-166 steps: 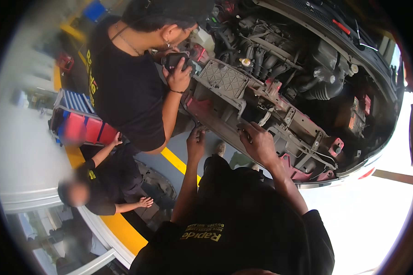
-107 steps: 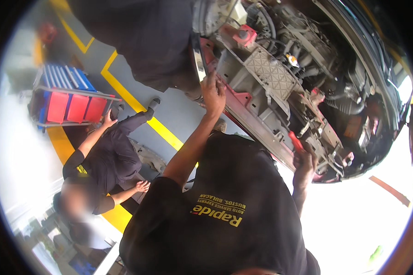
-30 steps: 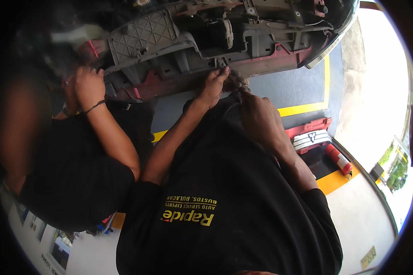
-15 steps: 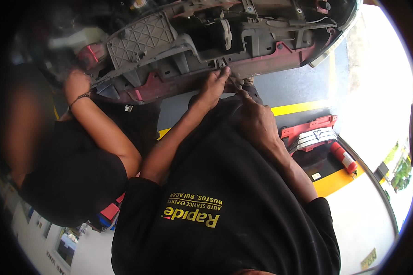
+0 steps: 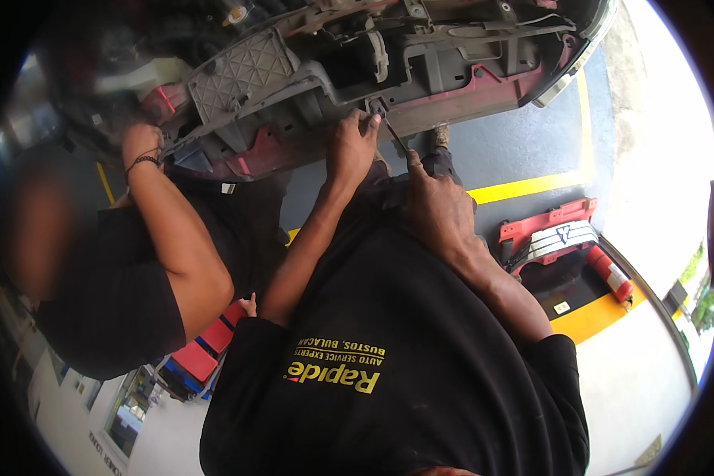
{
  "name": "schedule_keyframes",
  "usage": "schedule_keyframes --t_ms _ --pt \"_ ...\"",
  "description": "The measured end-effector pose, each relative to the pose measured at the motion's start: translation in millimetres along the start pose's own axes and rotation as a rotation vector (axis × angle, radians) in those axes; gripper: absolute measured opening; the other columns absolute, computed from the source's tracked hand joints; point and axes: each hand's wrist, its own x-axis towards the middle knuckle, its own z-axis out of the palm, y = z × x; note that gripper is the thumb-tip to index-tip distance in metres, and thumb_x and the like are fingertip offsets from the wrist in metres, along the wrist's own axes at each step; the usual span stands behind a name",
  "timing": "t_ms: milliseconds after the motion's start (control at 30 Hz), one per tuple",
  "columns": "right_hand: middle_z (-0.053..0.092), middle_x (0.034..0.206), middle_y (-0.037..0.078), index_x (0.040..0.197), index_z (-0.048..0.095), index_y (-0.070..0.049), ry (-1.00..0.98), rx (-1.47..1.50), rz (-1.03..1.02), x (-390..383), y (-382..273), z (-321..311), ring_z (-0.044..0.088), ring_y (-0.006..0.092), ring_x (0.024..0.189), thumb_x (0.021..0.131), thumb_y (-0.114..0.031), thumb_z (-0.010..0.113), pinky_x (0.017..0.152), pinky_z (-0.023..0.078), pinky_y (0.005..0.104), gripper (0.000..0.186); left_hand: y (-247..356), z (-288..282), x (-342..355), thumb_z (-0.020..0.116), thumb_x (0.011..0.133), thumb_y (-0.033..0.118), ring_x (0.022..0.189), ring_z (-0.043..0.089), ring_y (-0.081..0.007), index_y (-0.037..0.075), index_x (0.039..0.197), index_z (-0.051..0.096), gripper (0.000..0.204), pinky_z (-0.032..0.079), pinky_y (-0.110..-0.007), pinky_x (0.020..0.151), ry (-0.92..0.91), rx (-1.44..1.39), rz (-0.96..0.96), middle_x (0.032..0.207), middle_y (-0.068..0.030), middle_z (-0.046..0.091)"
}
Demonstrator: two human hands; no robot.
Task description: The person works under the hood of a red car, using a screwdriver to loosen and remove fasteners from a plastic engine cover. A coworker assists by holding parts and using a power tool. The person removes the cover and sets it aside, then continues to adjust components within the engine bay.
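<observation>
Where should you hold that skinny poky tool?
Probably best to hold the thin tool by its end nearer the person, from the right, where the right grip is: it slants toward the car, and the left grip crowds its far end.

Blue-grey floor point(image 5: 508, 155), yellow line point(image 5: 523, 188), white wall point(image 5: 166, 435) (glaring daylight point(image 5: 670, 119) rightward).

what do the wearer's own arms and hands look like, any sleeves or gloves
The left hand and right hand are bare: no gloves, and no watch or bracelet shows. The forearms are uncovered below short black fabric sleeves; the matching black shirt has yellow lettering on its front.
</observation>
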Motion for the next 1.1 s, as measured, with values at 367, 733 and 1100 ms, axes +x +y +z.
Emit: schedule_keyframes --t_ms 367,733,1100 --pt "0.072 0.097 0.038 0.156 0.063 -0.005 0.074 0.692 0.011 6.2 22.9 26.1 0.076 0.0516 0.088 0.108 -0.018 0.057 0.083 0.059 0.0580 0.050 -13.6 -6.6 6.5 0.068 0.110 0.012 0.117 0.073 -0.0441 0.001 0.137 0.075 0.030 0.059 -0.049 0.099 0.147 0.060 0.394 0.129 -0.0235 0.075" --pt "0.079 0.097 0.028 0.168 0.049 -0.007 0.037 0.024 0.000 -0.5 -11.9 -3.3 0.081 0.0456 0.089 0.100 -0.013 0.061 0.075 0.065 0.0565 0.069 -22.8 -12.6 14.4 0.067 0.111 0.012 0.118 0.074 -0.0411 0.007 0.138 0.076 0.029 0.060 -0.047 0.100 0.078 0.023 0.485 0.131 -0.0185 0.076" --pt "0.078 0.098 0.032 0.167 0.051 -0.008 0.042 0.132 0.101 -2.1 -31.1 19.1 0.079 0.0493 0.089 0.099 -0.016 0.063 0.080 0.062 0.0592 0.069 -32.7 1.0 18.7 0.067 0.109 0.008 0.116 0.072 -0.0441 0.002 0.132 0.074 0.025 0.059 -0.050 0.100 0.162 -0.017 0.549 0.123 -0.0207 0.075"
